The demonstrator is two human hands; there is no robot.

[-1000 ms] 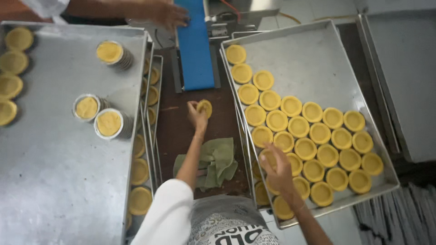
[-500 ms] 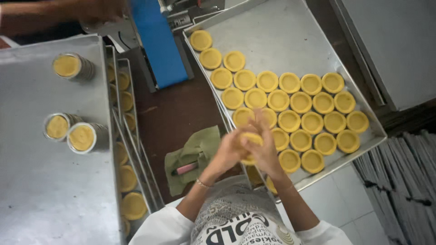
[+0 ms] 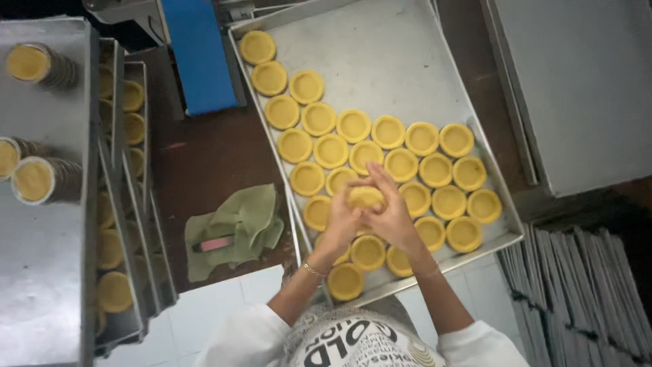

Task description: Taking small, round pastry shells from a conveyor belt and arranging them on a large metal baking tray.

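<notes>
Both my hands meet over the big metal baking tray (image 3: pixel 407 61) and hold one yellow tart shell (image 3: pixel 365 197) between their fingers. My left hand (image 3: pixel 341 221) cups it from the left, my right hand (image 3: pixel 390 211) from the right. Under and around them lie several yellow tart shells (image 3: pixel 353 126) in diagonal rows across the tray's near half. The tray's far right part is bare metal.
A crumpled green cloth (image 3: pixel 234 228) with a pink piece lies on the brown table left of the tray. A blue belt (image 3: pixel 199 51) runs at the top. Stacks of filled tins (image 3: pixel 37 180) stand on a metal surface at left, beside racked trays of shells (image 3: pixel 115 292).
One second ago my left hand held a shell over the brown table and my right hand lay on the tray. Both hands have since joined on one shell above the tray.
</notes>
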